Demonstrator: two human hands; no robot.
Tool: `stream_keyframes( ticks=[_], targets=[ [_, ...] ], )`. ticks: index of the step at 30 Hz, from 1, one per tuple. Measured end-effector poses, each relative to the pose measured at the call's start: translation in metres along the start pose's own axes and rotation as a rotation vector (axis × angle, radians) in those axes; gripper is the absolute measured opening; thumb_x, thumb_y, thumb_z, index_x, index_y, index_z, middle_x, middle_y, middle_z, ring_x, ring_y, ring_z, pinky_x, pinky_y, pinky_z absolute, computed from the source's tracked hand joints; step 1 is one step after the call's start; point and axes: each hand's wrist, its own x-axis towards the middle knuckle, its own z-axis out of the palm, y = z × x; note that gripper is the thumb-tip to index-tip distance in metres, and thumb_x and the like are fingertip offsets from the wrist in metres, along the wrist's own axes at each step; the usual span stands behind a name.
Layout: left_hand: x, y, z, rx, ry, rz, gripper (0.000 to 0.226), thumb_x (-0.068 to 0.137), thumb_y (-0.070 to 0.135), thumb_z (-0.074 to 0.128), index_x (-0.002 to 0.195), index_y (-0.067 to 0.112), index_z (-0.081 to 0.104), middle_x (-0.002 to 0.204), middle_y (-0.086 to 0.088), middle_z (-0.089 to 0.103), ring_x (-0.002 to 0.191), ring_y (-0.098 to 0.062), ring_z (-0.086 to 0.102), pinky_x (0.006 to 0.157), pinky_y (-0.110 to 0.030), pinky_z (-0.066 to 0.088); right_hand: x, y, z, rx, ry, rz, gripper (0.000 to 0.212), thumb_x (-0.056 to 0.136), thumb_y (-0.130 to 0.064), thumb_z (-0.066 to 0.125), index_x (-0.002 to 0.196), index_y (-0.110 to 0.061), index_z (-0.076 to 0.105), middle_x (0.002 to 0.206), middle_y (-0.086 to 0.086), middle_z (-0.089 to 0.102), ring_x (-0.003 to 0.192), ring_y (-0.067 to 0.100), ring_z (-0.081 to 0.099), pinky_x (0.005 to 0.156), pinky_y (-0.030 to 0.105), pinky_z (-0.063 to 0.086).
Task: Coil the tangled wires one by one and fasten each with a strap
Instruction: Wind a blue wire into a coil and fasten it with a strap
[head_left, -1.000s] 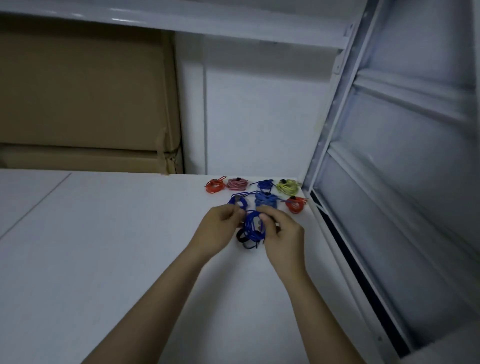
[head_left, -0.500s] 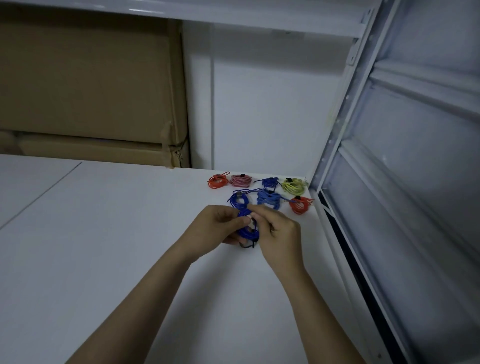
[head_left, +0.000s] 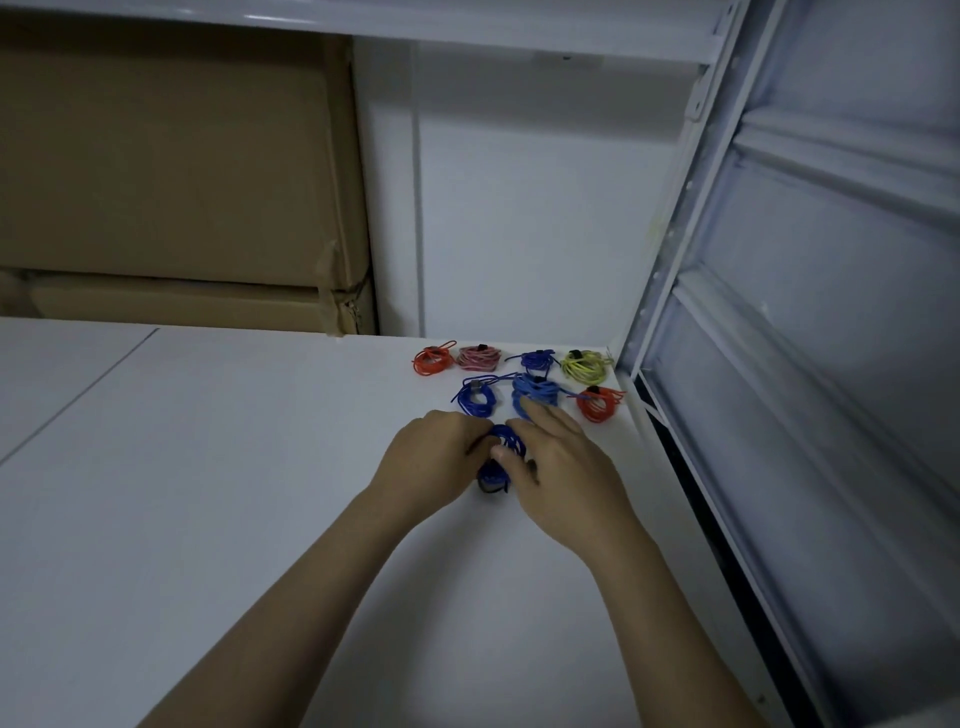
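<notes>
Both hands — left hand (head_left: 435, 452), right hand (head_left: 558, 462) — pinch a blue wire coil (head_left: 503, 451), apparently strapped; seven finished coils (head_left: 535, 389) lie just beyond.

Storeroom or stockroom bay, white metal shelving upright (head_left: 670, 249) with punched holes, shelf beam (head_left: 363, 21) overhead, stacked sealed cardboard cartons (head_left: 171, 171) behind — plain white worktop (head_left: 208, 493), bare white wall (head_left: 535, 208)

A dark blue wire coil (head_left: 503, 452) with a black strap (head_left: 491, 487) looped at its near end sits on the white table (head_left: 208, 493), just in front of seven strapped coils: orange (head_left: 432, 359), pink (head_left: 479, 356), blue (head_left: 537, 359), yellow-green (head_left: 586, 364), blue (head_left: 479, 397), lighter blue (head_left: 535, 392) and red (head_left: 597, 402).
</notes>
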Motion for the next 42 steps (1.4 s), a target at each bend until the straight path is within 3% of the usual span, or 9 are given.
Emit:
stream_keyframes(
  ticks=[4, 9, 14, 19, 22, 27, 33, 38, 42],
  targets=[
    [0.003, -0.004, 0.002, -0.249, -0.050, 0.082, 0.024, 0.098, 0.024, 0.051, 0.097, 0.011, 0.071, 0.081, -0.007, 0.072, 0.074, -0.023, 0.066, 0.073, -0.046, 0.052, 0.001, 0.010, 0.005, 0.238, -0.008, 0.050, 0.041, 0.101, -0.019, 0.044, 0.142, -0.013, 0.044, 0.137, 0.005, 0.054, 0.125, 0.018, 0.048, 0.101, 0.027, 0.041],
    [0.008, -0.007, 0.002, -0.601, -0.104, 0.008, 0.019, 0.095, 0.016, 0.056, 0.102, 0.011, 0.074, 0.086, -0.004, 0.074, 0.078, -0.020, 0.070, 0.078, -0.039, 0.058, -0.001, 0.014, 0.016, 0.817, 0.088, 0.207, 0.024, 0.099, -0.013, 0.047, 0.104, -0.032, 0.062, 0.099, -0.007, 0.064, 0.098, 0.014, 0.063, 0.089, 0.038, 0.054],
    [0.014, 0.005, 0.007, -0.768, -0.071, -0.087, 0.019, 0.095, 0.015, 0.057, 0.103, 0.013, 0.073, 0.089, -0.004, 0.075, 0.074, -0.011, 0.071, 0.071, -0.024, 0.057, 0.005, 0.007, 0.025, 0.791, 0.349, 0.312, 0.025, 0.098, -0.009, 0.048, 0.116, -0.008, 0.065, 0.093, -0.008, 0.060, 0.088, 0.010, 0.061, 0.082, 0.026, 0.054],
    [0.017, -0.010, 0.008, -0.602, -0.038, -0.159, 0.029, 0.092, 0.023, 0.061, 0.119, 0.013, 0.066, 0.103, -0.001, 0.071, 0.080, -0.008, 0.069, 0.079, -0.026, 0.056, -0.002, 0.030, 0.019, 0.618, 0.429, 0.256, 0.023, 0.095, -0.002, 0.052, 0.110, -0.007, 0.069, 0.086, 0.002, 0.062, 0.073, -0.004, 0.058, 0.066, 0.003, 0.041],
    [0.016, -0.026, 0.014, -0.333, 0.037, -0.158, 0.026, 0.095, 0.019, 0.057, 0.119, 0.014, 0.066, 0.112, -0.004, 0.069, 0.094, -0.017, 0.065, 0.087, -0.026, 0.047, -0.008, 0.050, 0.014, 0.650, 0.446, 0.317, 0.022, 0.093, 0.000, 0.054, 0.108, -0.005, 0.069, 0.080, -0.002, 0.061, 0.070, -0.010, 0.059, 0.065, 0.010, 0.050],
    [0.018, -0.029, 0.030, -0.164, -0.015, -0.018, 0.024, 0.096, 0.017, 0.054, 0.115, 0.011, 0.069, 0.118, -0.006, 0.066, 0.103, -0.020, 0.060, 0.083, -0.018, 0.039, -0.010, 0.070, 0.015, 0.758, 0.418, 0.411, 0.023, 0.094, -0.003, 0.054, 0.111, -0.006, 0.068, 0.078, -0.002, 0.059, 0.067, 0.007, 0.058, 0.060, 0.020, 0.057],
    [0.039, -0.017, 0.030, -0.126, -0.365, -0.119, 0.050, 0.094, 0.042, 0.055, 0.138, 0.017, 0.050, 0.136, -0.005, 0.054, 0.120, -0.020, 0.052, 0.094, -0.025, 0.039, -0.008, 0.058, 0.024, 0.858, 0.329, 0.422, 0.017, 0.095, -0.004, 0.052, 0.100, -0.014, 0.065, 0.077, 0.001, 0.058, 0.065, 0.012, 0.057, 0.057, 0.021, 0.056],
    [0.034, -0.033, 0.017, -0.197, -0.169, -0.093, 0.034, 0.099, 0.023, 0.050, 0.131, 0.016, 0.057, 0.130, -0.004, 0.056, 0.105, -0.014, 0.054, 0.087, -0.018, 0.034, -0.001, 0.048, 0.028, 0.908, 0.251, 0.384, 0.017, 0.096, -0.004, 0.051, 0.099, -0.012, 0.065, 0.079, 0.007, 0.060, 0.067, 0.012, 0.060, 0.055, 0.018, 0.054],
    [0.033, -0.042, 0.027, -0.098, -0.230, -0.069, 0.030, 0.098, 0.015, 0.050, 0.125, 0.016, 0.062, 0.126, -0.002, 0.061, 0.111, -0.016, 0.057, 0.091, -0.019, 0.040, 0.007, 0.048, 0.033, 0.892, 0.239, 0.392, 0.017, 0.096, -0.005, 0.051, 0.102, -0.010, 0.066, 0.084, 0.011, 0.062, 0.070, 0.013, 0.061, 0.063, 0.029, 0.059]
  ],
)
